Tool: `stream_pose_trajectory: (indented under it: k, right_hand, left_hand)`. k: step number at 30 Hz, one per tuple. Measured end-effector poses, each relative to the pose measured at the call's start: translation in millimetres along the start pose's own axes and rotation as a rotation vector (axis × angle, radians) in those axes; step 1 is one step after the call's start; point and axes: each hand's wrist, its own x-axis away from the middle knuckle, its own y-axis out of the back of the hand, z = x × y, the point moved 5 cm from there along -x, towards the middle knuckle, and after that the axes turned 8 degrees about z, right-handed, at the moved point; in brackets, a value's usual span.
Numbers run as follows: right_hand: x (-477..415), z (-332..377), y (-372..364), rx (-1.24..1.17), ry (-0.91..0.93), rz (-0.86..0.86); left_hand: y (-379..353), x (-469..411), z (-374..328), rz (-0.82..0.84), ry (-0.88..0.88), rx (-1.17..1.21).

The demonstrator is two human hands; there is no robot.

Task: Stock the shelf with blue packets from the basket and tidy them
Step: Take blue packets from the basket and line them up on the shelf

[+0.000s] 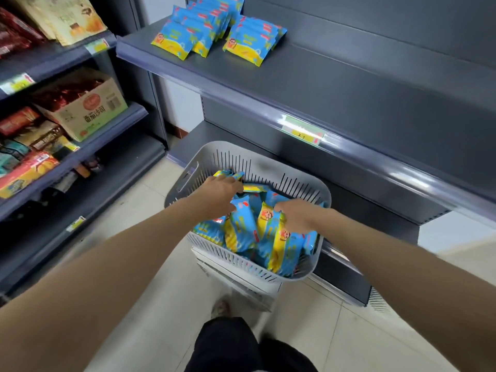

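We see the basket [316,194] heaped with blue packets [241,229]; two rows already stand on the shelf [322,76]. Our left hand [217,191] and right hand [298,216] press into the heap, fingers curled among packets; whether they clamp any, we cannot tell.

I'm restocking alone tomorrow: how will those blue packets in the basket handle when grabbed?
The blue packets look like soft, glossy film pouches, so probably light, floppy and slippery. Heaped loosely in the basket, they will likely shift. The row on the shelf leans, so new ones may topple.
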Motion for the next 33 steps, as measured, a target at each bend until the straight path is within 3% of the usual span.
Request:
stream_pose_trajectory:
  k: [6, 11, 18, 24, 30, 33]
  right_hand:
    - [-12.1, -8.8, -9.8, -0.082, -0.031, -0.013]
    - [-15.2, -19.8, -15.7, -0.038, -0.083, 0.107]
    - [-12.4, -18.1, -16.5, 0.021, -0.053, 0.162]
    - [-1.0, -12.9, 0.1, -0.044, -0.033, 0.171]
    - [22.7, -24.3, 61.0, -0.265, -0.176, 0.045]
    - [40.9, -21.9, 111.8, -0.203, -0.149, -0.13]
  left_hand:
    - [-25.9, -28.4, 3.9, 0.138, -0.061, 0.02]
    - [-40.4, -46.9, 4.0, 0.262, -0.125, 0.089]
    - [-40.9, -60.1, -5.9, 0.319, -0.175, -0.043]
    - [-33.3, -55.8, -1.6, 0.35, -0.164, 0.088]
    - [33.2, -40.3, 20.0, 0.135, -0.134, 0.26]
    - [73.5, -32.8, 31.2, 0.046, -0.114, 0.294]
